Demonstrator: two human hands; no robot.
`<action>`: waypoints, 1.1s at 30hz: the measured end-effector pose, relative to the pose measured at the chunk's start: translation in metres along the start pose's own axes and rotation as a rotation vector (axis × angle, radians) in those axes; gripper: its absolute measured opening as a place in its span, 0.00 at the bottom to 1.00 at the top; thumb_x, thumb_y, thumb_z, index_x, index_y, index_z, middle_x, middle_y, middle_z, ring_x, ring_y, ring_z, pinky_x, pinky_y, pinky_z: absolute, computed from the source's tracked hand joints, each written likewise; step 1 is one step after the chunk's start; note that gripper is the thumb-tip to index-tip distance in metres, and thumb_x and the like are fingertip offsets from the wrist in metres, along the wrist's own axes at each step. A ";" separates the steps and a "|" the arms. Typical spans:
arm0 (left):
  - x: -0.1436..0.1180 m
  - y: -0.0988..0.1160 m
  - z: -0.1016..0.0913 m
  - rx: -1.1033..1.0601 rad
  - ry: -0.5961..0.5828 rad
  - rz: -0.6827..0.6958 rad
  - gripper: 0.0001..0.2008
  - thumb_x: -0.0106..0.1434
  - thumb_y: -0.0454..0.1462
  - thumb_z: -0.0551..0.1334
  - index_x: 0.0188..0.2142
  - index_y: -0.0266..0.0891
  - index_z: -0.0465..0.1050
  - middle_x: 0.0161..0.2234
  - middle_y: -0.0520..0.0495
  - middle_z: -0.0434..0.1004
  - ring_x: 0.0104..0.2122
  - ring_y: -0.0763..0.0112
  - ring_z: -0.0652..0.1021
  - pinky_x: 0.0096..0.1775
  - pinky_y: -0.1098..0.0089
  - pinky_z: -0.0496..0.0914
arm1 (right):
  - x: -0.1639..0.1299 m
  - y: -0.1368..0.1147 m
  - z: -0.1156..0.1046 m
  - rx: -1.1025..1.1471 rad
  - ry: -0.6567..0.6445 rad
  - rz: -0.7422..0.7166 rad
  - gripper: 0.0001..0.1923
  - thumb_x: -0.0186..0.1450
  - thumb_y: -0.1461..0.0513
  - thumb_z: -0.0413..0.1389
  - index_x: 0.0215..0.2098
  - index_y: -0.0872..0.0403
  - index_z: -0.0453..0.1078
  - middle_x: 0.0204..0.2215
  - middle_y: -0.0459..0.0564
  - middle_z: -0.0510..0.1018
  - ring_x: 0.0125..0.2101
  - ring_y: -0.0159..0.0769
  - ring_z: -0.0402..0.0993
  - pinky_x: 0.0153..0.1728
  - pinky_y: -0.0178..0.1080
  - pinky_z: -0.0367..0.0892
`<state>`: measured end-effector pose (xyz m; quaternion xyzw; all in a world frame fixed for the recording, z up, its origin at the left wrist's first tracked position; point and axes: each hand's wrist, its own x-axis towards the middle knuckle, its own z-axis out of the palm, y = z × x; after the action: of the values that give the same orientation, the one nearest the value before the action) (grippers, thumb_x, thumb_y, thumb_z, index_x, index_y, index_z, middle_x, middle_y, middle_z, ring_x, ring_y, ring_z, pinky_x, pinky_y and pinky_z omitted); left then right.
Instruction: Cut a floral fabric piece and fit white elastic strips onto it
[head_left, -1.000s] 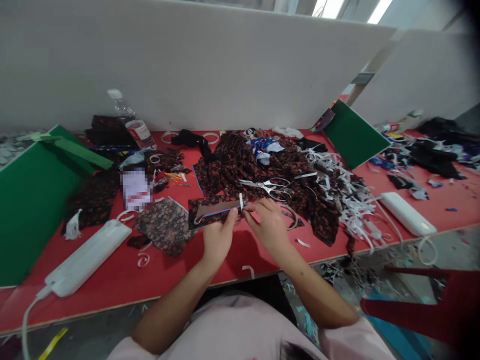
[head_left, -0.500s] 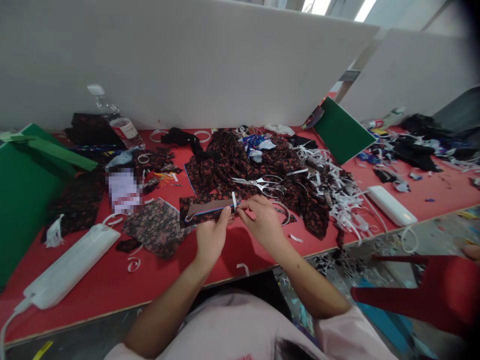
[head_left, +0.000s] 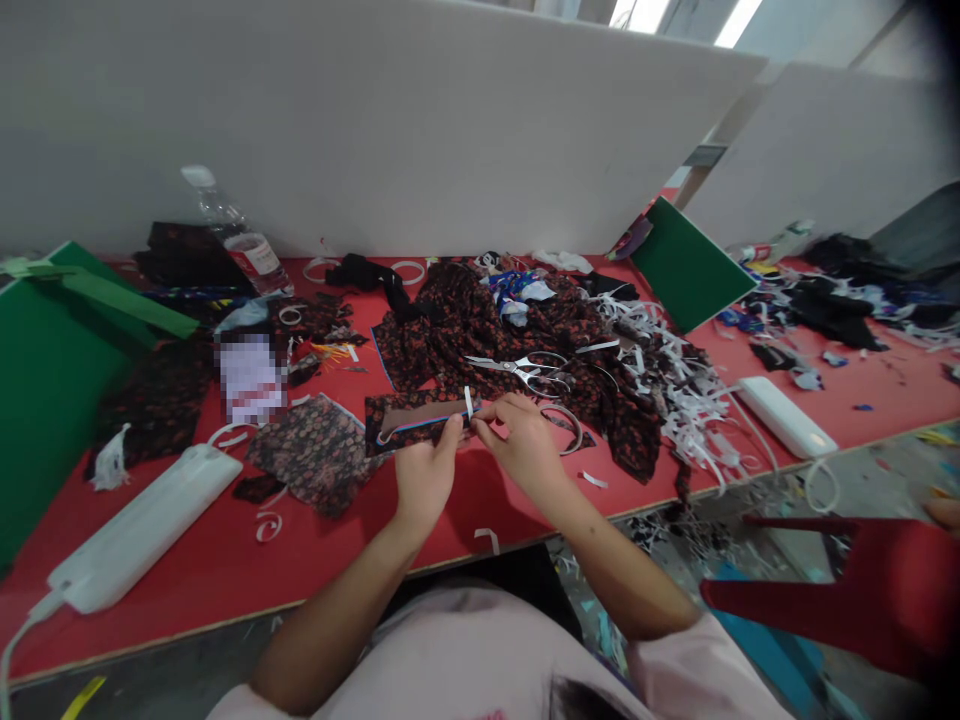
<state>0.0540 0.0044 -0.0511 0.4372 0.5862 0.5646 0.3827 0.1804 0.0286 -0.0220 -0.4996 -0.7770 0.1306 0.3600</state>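
Note:
My left hand point(head_left: 424, 475) pinches the right end of a dark floral fabric piece point(head_left: 415, 414) with a brown lining and a blue-edged seam, held just above the red table point(head_left: 225, 555). My right hand point(head_left: 523, 443) meets it from the right, fingertips on a short white elastic strip point(head_left: 468, 401) that stands up at the fabric's end. Silver scissors point(head_left: 525, 368) lie just beyond my right hand on a heap of dark floral cloth point(head_left: 480, 320).
White elongated devices lie at left point(head_left: 142, 530) and right point(head_left: 785, 415). Green boards stand at left point(head_left: 52, 370) and right point(head_left: 686, 265). A water bottle point(head_left: 236, 238) is at the back left. White elastic scraps point(head_left: 690, 390) pile up right of the cloth. A red chair point(head_left: 847, 590) is at lower right.
My hands hold the same grip on the fabric and elastic; only the camera view has shifted slightly.

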 end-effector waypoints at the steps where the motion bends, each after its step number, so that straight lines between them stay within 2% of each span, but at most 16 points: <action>1: 0.000 0.000 0.000 0.001 -0.003 -0.001 0.14 0.58 0.45 0.58 0.34 0.38 0.77 0.29 0.45 0.81 0.35 0.61 0.80 0.42 0.62 0.73 | 0.000 0.000 0.000 0.009 -0.003 0.002 0.04 0.59 0.67 0.56 0.27 0.54 0.71 0.26 0.48 0.74 0.31 0.36 0.68 0.35 0.38 0.63; 8: -0.001 0.001 -0.002 -0.041 -0.050 -0.013 0.14 0.59 0.45 0.58 0.35 0.37 0.76 0.33 0.45 0.81 0.33 0.63 0.80 0.38 0.64 0.75 | 0.001 0.002 0.001 0.039 -0.034 0.018 0.05 0.59 0.68 0.55 0.27 0.54 0.70 0.26 0.48 0.73 0.30 0.35 0.68 0.34 0.37 0.63; 13: 0.000 0.004 -0.003 -0.019 -0.044 0.025 0.13 0.59 0.44 0.58 0.34 0.38 0.76 0.31 0.46 0.81 0.31 0.64 0.80 0.38 0.64 0.75 | 0.001 0.003 0.003 0.036 -0.040 0.020 0.05 0.59 0.68 0.55 0.26 0.54 0.69 0.26 0.48 0.73 0.30 0.35 0.68 0.33 0.36 0.63; 20: -0.002 0.007 -0.003 0.013 -0.028 0.059 0.13 0.58 0.43 0.59 0.34 0.38 0.76 0.30 0.46 0.81 0.34 0.62 0.80 0.41 0.63 0.74 | 0.001 0.001 0.004 -0.003 -0.038 0.011 0.05 0.59 0.68 0.54 0.26 0.54 0.69 0.26 0.48 0.73 0.30 0.36 0.67 0.33 0.37 0.63; 27: -0.001 0.004 -0.002 -0.107 -0.081 -0.061 0.15 0.58 0.45 0.58 0.37 0.36 0.75 0.33 0.44 0.81 0.32 0.63 0.80 0.37 0.64 0.75 | -0.001 0.002 0.001 0.021 -0.045 0.016 0.05 0.61 0.68 0.53 0.29 0.54 0.70 0.27 0.49 0.73 0.31 0.36 0.68 0.34 0.37 0.63; 33: -0.001 0.002 0.001 -0.069 -0.044 -0.035 0.15 0.58 0.45 0.59 0.37 0.37 0.75 0.34 0.43 0.81 0.37 0.61 0.80 0.42 0.63 0.73 | -0.003 0.000 0.001 0.015 -0.021 0.050 0.04 0.59 0.68 0.55 0.28 0.56 0.71 0.26 0.49 0.73 0.30 0.36 0.68 0.33 0.37 0.63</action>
<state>0.0550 0.0038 -0.0492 0.4256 0.5656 0.5680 0.4201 0.1804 0.0266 -0.0244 -0.5146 -0.7671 0.1505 0.3523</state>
